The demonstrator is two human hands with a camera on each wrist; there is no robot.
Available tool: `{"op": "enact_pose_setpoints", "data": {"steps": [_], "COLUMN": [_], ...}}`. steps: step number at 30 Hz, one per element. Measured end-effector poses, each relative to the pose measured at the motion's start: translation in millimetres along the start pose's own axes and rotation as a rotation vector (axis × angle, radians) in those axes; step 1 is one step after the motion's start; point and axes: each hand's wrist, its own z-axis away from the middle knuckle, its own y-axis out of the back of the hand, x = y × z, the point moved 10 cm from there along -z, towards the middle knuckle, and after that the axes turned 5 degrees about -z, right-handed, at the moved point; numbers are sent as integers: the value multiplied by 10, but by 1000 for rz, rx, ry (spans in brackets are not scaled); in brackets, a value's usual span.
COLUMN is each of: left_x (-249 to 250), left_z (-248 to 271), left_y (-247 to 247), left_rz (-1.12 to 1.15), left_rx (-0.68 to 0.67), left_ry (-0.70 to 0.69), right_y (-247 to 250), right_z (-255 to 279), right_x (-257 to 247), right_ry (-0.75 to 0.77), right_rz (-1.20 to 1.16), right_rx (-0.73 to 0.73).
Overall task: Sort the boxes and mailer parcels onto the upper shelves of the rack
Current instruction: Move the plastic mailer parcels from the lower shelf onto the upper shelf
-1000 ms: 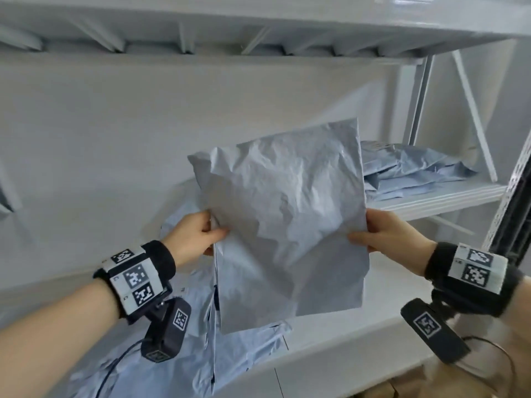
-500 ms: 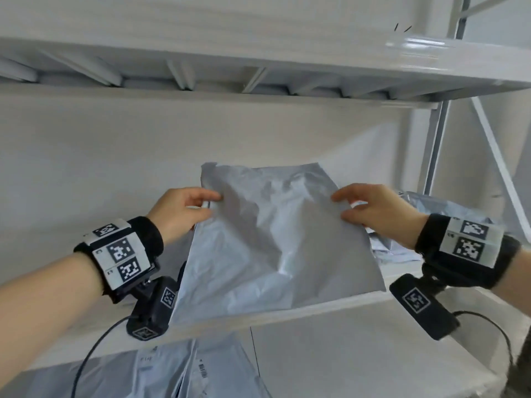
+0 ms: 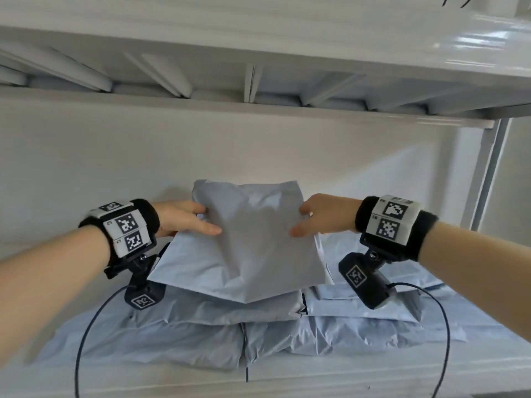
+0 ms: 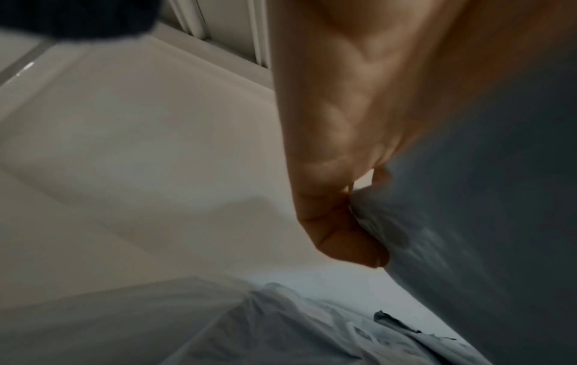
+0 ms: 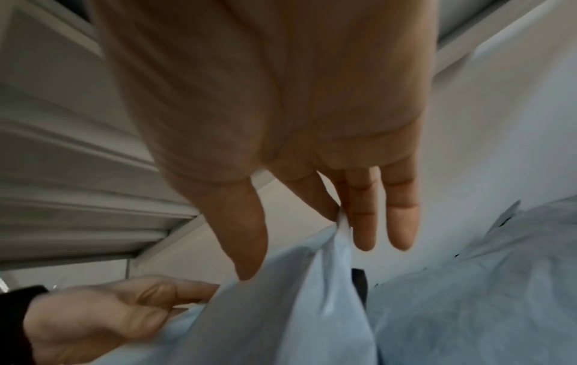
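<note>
Both hands hold one grey mailer parcel (image 3: 253, 242) by its far corners, nearly flat, just above a stack of pale blue mailers (image 3: 230, 314) on the shelf (image 3: 287, 380). My left hand (image 3: 201, 221) grips the left corner with the thumb on top. In the left wrist view its curled fingers (image 4: 340, 234) wrap the mailer's edge (image 4: 468, 247). My right hand (image 3: 300, 222) pinches the right corner. The right wrist view shows that thumb (image 5: 246, 247) on the mailer (image 5: 281, 308), whose corner pokes up between the fingers.
More mailers (image 3: 373, 308) lie to the right of the stack and under it. The ribbed underside of the shelf above (image 3: 258, 90) is close overhead. A rack upright (image 3: 488, 179) stands at the right, and a white wall closes the back.
The mailer went from hanging upright in front of a lower shelf to lying nearly flat over the mailer stack on a higher shelf. Both hands rose and reached forward with it.
</note>
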Motion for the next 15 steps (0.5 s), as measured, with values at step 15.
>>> {"op": "enact_pose_setpoints", "data": {"steps": [15], "left_x": [-307], "left_z": [-447], "left_y": [-328], "left_rz": [-493], "left_rx": [-154], "left_ry": [-39], "right_y": [-457], "right_z": [-357], "right_x": [406], "right_ry": [-102], "right_rz": [436], "right_rx": [-114]}}
